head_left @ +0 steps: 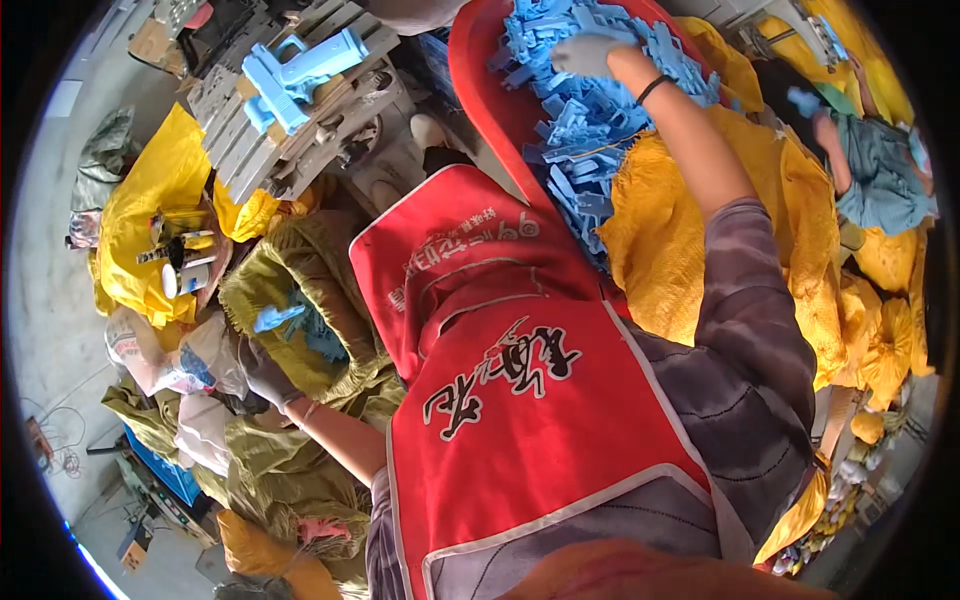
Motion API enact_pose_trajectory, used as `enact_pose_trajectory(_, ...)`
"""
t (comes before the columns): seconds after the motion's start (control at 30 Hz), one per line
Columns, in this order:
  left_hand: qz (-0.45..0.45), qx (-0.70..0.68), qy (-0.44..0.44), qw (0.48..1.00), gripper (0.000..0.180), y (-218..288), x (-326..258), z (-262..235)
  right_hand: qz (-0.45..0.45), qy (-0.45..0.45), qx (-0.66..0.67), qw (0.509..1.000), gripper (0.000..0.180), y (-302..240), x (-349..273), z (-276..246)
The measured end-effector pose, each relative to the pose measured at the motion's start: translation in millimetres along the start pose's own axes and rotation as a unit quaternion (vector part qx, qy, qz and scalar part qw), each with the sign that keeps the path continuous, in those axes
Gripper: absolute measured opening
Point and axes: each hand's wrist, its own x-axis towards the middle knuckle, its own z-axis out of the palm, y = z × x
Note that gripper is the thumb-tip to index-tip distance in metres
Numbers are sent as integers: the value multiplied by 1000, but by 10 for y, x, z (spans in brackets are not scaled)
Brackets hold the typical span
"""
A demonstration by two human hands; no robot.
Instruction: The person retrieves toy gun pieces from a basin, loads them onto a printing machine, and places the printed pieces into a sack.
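Note:
My right hand [592, 55], in a pale grey glove, rests on a heap of light blue plastic parts [585, 165] in a red tub [480, 110]. Its fingertips are lost among the pieces, so a grip cannot be made out. Low on the left, my grey-gloved left hand [266, 378] is beside an open olive woven sack [325, 240], its fingers stretched out. Just beyond those fingers a single blue piece [277, 317] shows at the sack's mouth, apart from the hand. More blue pieces [325, 338] lie inside the sack.
A blue toy pistol [300, 75] lies on a grey slatted stand [235, 130] ahead. Yellow woven sacks [665, 220] crowd the tub's right side. On the left, a yellow sheet [150, 215] has a white cup [185, 280] nearby. Another person [880, 165] works at far right.

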Motion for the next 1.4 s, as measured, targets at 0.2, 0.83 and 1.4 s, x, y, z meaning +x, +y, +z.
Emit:
enact_pose_trajectory(0.2, 40, -120, -85, 988, 28, 589, -106, 216, 124, -113, 0, 986, 44, 111, 50, 889)
enact_pose_trajectory(0.83, 181, -173, -9, 968, 24, 1426, 100, -16, -189, -45, 52, 979, 30, 160, -35, 428)
enact_pose_trajectory(1.4, 343, -193, -33, 919, 30, 2836, 675, -60, -62, 146, 809, 566, 37, -428, -694, 40)
